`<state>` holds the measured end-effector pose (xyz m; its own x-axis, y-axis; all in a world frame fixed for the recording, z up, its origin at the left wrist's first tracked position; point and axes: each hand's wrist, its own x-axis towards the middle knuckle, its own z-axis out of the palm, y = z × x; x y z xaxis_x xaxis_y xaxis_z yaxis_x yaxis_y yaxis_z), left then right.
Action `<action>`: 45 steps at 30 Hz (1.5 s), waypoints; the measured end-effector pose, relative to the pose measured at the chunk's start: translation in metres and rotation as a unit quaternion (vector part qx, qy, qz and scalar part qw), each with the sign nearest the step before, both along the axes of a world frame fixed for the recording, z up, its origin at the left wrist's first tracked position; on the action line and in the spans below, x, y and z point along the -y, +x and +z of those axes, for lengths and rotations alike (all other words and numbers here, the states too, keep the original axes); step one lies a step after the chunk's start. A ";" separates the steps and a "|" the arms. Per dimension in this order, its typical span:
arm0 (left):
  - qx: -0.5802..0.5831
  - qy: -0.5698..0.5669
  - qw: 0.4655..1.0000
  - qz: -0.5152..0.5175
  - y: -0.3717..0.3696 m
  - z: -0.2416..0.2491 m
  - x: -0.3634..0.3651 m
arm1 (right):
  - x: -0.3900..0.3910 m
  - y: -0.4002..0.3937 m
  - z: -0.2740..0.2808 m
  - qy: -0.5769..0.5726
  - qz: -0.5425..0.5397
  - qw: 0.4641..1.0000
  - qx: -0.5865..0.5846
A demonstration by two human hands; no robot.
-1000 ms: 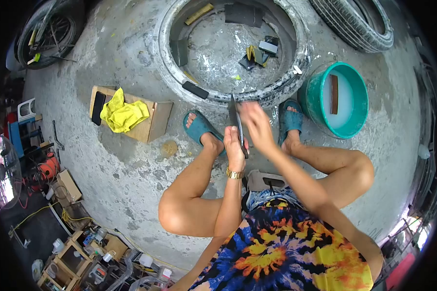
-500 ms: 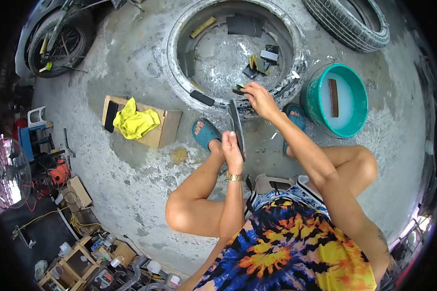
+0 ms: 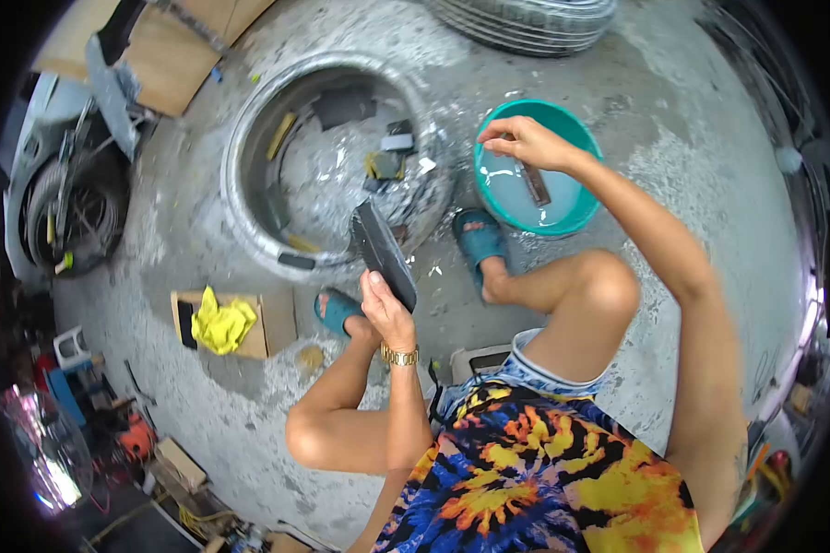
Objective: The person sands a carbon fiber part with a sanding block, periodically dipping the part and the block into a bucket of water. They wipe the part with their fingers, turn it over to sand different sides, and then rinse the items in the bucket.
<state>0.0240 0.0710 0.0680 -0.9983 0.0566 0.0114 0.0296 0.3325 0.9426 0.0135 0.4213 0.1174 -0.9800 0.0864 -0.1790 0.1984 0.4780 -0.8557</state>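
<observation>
My left hand point(image 3: 389, 309) grips a long dark grey panel point(image 3: 383, 249) by its lower end. The panel is tilted in front of the near rim of a grey-smeared tyre point(image 3: 235, 175) lying flat on the floor. My right hand point(image 3: 528, 143) is over the teal bucket point(image 3: 592, 152), its fingers bent together; anything in them is hidden. Cloudy water fills the bucket, and a brown bar point(image 3: 537, 187) stands in it below my right hand. Inside the tyre are several small pads and blocks, one a grey block point(image 3: 397, 142). A black block point(image 3: 296, 262) rests on its near rim.
A yellow cloth point(image 3: 221, 323) lies on a wooden box point(image 3: 277, 323) at the left. Another tyre point(image 3: 535, 28) lies at the far side. A fan point(image 3: 46, 447) and an orange tool point(image 3: 138, 436) are at lower left. My sandalled feet stand between tyre and bucket.
My right hand has moved from the tyre's near rim, where it held a small dark piece, to above the bucket. The panel stays in my left hand, turned more face-on. The camera view has shifted right.
</observation>
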 end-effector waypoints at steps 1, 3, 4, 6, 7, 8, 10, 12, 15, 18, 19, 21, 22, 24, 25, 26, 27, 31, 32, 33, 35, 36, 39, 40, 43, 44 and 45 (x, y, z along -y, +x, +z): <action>-0.005 0.004 1.000 -0.011 -0.002 0.007 -0.019 | -0.022 0.011 -0.035 -0.028 -0.049 0.998 0.031; -0.038 -0.012 0.996 -0.083 -0.006 0.018 -0.062 | -0.034 0.034 -0.129 0.005 -0.096 0.993 0.071; -0.010 -0.022 0.994 -0.110 -0.010 0.016 -0.078 | -0.022 0.038 -0.156 -0.102 -0.151 0.977 0.107; -0.007 -0.009 0.989 -0.148 -0.019 0.001 -0.108 | -0.008 0.040 -0.200 -0.221 -0.207 0.943 0.138; 0.017 -0.013 0.984 -0.177 -0.024 -0.004 -0.117 | -0.007 0.041 -0.219 -0.234 -0.273 0.919 0.159; 0.026 -0.031 0.980 -0.192 -0.028 -0.008 -0.125 | -0.005 0.043 -0.236 -0.245 -0.338 0.890 0.182; 0.008 -0.056 0.975 -0.216 -0.032 -0.015 -0.142 | 0.002 0.033 -0.258 -0.250 -0.455 0.839 0.165; -0.009 -0.054 0.970 -0.235 -0.032 -0.016 -0.158 | 0.000 0.027 -0.261 -0.394 -0.575 0.707 0.118; -0.054 -0.060 0.965 -0.249 -0.035 -0.020 -0.178 | -0.011 0.025 -0.196 -0.510 -0.522 0.683 -0.035; -0.066 -0.092 0.953 -0.280 -0.029 -0.010 -0.199 | -0.017 0.012 -0.114 -0.500 -0.476 0.708 -0.147; -0.065 -0.088 0.951 -0.289 -0.023 -0.012 -0.208 | -0.014 0.009 -0.095 -0.496 -0.484 0.706 -0.150; -0.132 -0.062 0.947 -0.287 -0.016 -0.016 -0.230 | -0.003 -0.003 -0.065 -0.434 -0.489 0.735 -0.180; -0.121 -0.060 0.949 -0.286 -0.016 -0.015 -0.238 | 0.002 -0.003 -0.060 -0.336 -0.512 0.768 -0.190; -0.088 0.006 0.959 -0.270 -0.018 -0.013 -0.251 | 0.010 0.003 -0.077 -0.058 -0.506 0.834 -0.211; -0.074 0.042 0.962 -0.259 -0.020 -0.012 -0.257 | 0.022 0.014 -0.073 -0.037 -0.489 0.851 -0.188; -0.077 0.046 0.963 -0.255 -0.024 -0.015 -0.259 | 0.034 0.025 -0.089 -0.030 -0.468 0.865 -0.180; -0.039 0.058 0.965 -0.253 -0.031 -0.021 -0.260 | 0.046 0.038 -0.085 -0.052 -0.457 0.875 -0.147; -0.005 0.069 0.962 -0.265 -0.053 -0.032 -0.247 | 0.039 0.074 -0.109 -0.096 -0.313 0.945 -0.008; -0.003 0.064 0.963 -0.262 -0.055 -0.032 -0.243 | 0.028 0.073 -0.128 -0.115 -0.325 0.938 0.032; -0.002 0.068 0.962 -0.265 -0.056 -0.037 -0.240 | 0.011 0.067 -0.158 -0.134 -0.339 0.928 0.074; 0.001 0.071 0.960 -0.271 -0.054 -0.039 -0.236 | -0.018 0.064 -0.210 -0.220 -0.358 0.896 0.142; 0.004 0.073 0.960 -0.272 -0.053 -0.036 -0.235 | -0.030 0.065 -0.226 -0.136 -0.361 0.906 0.172; -0.002 0.066 0.959 -0.275 -0.053 -0.035 -0.238 | -0.037 0.063 -0.272 -0.105 -0.470 0.857 0.183; -0.011 0.055 0.959 -0.278 -0.053 -0.037 -0.239 | -0.035 0.064 -0.276 -0.159 -0.570 0.790 0.162; -0.072 -0.016 0.964 -0.254 -0.051 -0.043 -0.247 | -0.048 0.080 -0.175 -0.520 -0.421 0.735 0.113; -0.103 -0.023 0.965 -0.239 -0.049 -0.044 -0.253 | -0.044 0.083 -0.139 -0.554 -0.381 0.735 0.088; -0.101 -0.022 0.966 -0.238 -0.046 -0.043 -0.258 | -0.035 0.084 -0.107 -0.553 -0.382 0.735 0.090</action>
<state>-0.0220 0.3286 0.0250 -0.8365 0.5140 0.1902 0.3711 0.2759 0.8867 0.0979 0.4561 0.0101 -0.6732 0.3023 -0.6749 0.2057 -0.8000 -0.5636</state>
